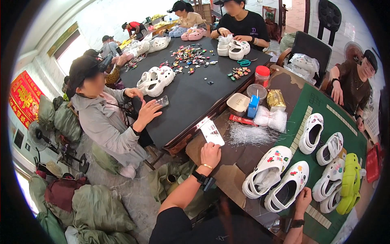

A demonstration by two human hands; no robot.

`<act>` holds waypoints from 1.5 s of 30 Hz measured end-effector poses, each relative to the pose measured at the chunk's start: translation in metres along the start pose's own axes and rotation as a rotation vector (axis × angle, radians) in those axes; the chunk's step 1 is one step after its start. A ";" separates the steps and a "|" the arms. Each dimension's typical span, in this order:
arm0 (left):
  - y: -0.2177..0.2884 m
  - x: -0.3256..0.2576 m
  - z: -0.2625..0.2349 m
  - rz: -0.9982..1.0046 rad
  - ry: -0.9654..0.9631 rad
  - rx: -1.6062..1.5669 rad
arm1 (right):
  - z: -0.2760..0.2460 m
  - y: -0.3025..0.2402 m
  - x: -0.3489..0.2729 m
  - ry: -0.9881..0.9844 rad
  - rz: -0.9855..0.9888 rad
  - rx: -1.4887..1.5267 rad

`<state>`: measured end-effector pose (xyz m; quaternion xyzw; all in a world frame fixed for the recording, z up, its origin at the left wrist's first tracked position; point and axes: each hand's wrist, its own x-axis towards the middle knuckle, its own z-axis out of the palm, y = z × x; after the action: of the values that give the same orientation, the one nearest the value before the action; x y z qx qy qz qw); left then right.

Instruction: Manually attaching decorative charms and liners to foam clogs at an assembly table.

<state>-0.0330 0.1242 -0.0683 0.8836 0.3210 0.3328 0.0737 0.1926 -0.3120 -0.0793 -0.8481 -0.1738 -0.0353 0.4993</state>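
Note:
My left hand holds up a small white card over the near edge of the brown table. My right hand rests by the heel of a white clog decorated with small coloured charms; whether it grips the clog I cannot tell. A second white clog lies just left of it, also decorated. Both forearms come in from the lower edge, each with a dark wristband.
More white clogs and a lime-green pair lie on a green mat. Clear plastic ties, a blue box and jars sit nearby. Several people work around a black table strewn with charms. Filled sacks cover the floor.

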 end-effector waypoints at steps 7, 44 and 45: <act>-0.006 0.001 0.000 -0.026 -0.004 0.065 | -0.001 -0.010 0.000 -0.022 0.022 -0.034; -0.033 -0.015 0.003 -0.270 0.110 -0.011 | 0.000 -0.007 0.000 0.002 -0.047 -0.088; -0.034 -0.014 0.003 -0.269 0.108 -0.012 | 0.000 -0.004 0.001 0.002 -0.044 -0.089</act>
<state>-0.0567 0.1420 -0.0899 0.8132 0.4378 0.3687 0.1054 0.1917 -0.3097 -0.0756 -0.8653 -0.1903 -0.0550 0.4605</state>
